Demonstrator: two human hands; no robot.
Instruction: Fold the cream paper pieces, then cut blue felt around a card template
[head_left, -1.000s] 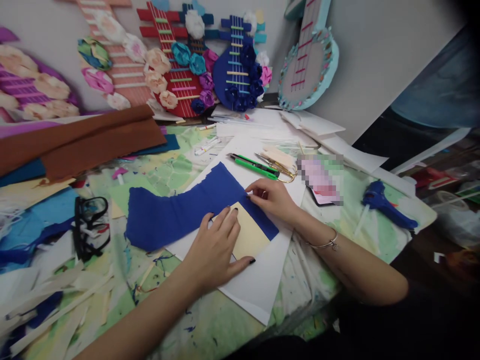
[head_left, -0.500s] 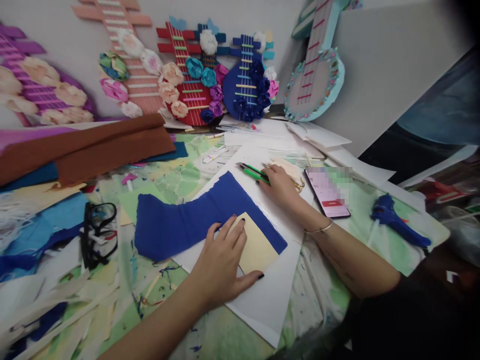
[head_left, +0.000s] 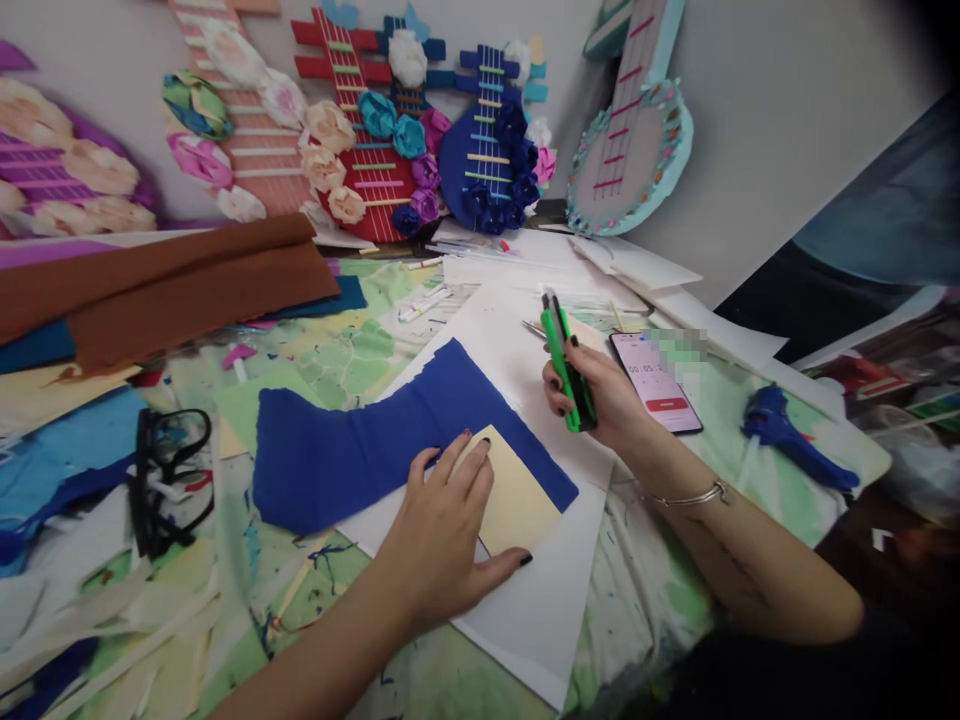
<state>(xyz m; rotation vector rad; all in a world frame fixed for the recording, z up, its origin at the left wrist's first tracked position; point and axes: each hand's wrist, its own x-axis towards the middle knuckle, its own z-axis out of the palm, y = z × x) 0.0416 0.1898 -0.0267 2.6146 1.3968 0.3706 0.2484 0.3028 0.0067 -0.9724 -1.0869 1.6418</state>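
Note:
My left hand (head_left: pixel 442 535) lies flat, fingers spread, on a pale yellow square of card (head_left: pixel 517 490). Under that card is a long strip of blue crepe paper (head_left: pixel 330 455) with ragged edges, partly on a white sheet (head_left: pixel 525 635). My right hand (head_left: pixel 611 395) is wrapped around a green and black utility knife (head_left: pixel 556 345), held up above the sheet with its tip pointing away from me. Behind the right hand a thin metal point (head_left: pixel 534 328) shows; the rest of that tool is hidden.
A phone (head_left: pixel 660 390) and a blue glue gun (head_left: pixel 795 440) lie to the right. Black-framed glasses (head_left: pixel 169 480) and paper scraps (head_left: pixel 135 640) are at left, with folded brown paper (head_left: pixel 180 290) behind. Decorated paper guitars (head_left: pixel 487 140) lean against the wall.
My right hand has lifted the utility knife off the white sheet and turned it more upright. My left hand stays on the yellow card. The view has shifted slightly.

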